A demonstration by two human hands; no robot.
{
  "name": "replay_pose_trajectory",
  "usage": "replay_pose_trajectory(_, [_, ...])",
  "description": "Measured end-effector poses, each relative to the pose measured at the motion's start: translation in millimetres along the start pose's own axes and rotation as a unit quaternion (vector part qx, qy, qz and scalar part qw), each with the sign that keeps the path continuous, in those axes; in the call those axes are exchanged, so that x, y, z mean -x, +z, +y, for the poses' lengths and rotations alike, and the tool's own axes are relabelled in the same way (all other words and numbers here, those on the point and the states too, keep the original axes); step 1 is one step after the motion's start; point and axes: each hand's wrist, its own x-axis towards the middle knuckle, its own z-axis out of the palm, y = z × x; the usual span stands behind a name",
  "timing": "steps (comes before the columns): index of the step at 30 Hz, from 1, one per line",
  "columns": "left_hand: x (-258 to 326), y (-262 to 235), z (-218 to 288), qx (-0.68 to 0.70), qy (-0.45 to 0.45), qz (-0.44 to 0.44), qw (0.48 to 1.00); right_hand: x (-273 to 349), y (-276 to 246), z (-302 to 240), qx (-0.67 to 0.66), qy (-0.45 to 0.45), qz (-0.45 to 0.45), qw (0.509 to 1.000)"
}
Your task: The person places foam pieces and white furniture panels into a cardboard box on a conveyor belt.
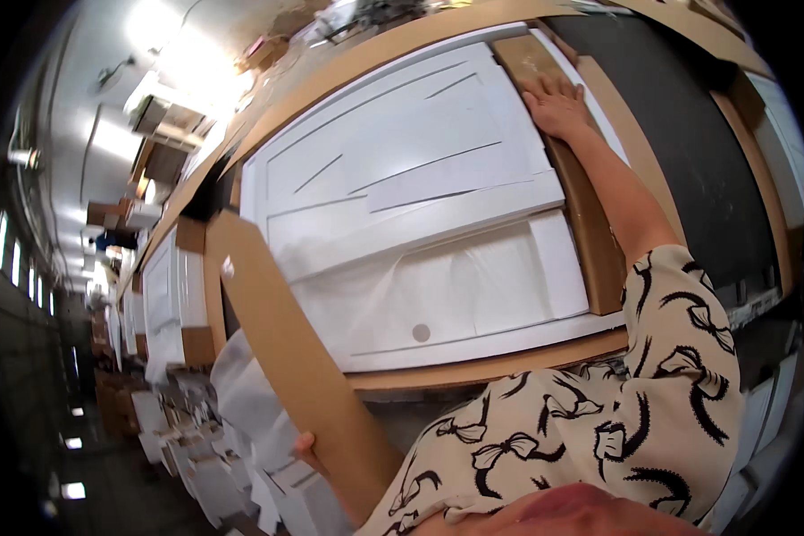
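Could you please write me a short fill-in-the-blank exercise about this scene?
1. The left hand holds a cardboard strip that is ____ in colour.
2. The right hand lies on a cardboard piece with its palm facing ____.
3. The panel beside that piece is ____ in colour.
4. The cream sleeve has a bow pattern drawn in ____.

Missing words: brown; down; white; black.

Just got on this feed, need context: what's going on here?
A person's right hand rests flat, fingers spread, on a brown cardboard piece along the right end of some white panels. The left hand holds a long cardboard strip by its edge, slanting past the panels' left side.
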Motion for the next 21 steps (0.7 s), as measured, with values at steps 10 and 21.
replay_pose_trajectory(10, [14,-15,-7,-0.266,0.109,-0.086,0.954,99,-103,25,-0.242,-0.347,0.000,0.906])
replay_pose_trajectory(21, [6,32,-26,-0.545,0.237,-0.103,0.797,333,-135,-153,-0.724,-0.211,-0.439,0.488])
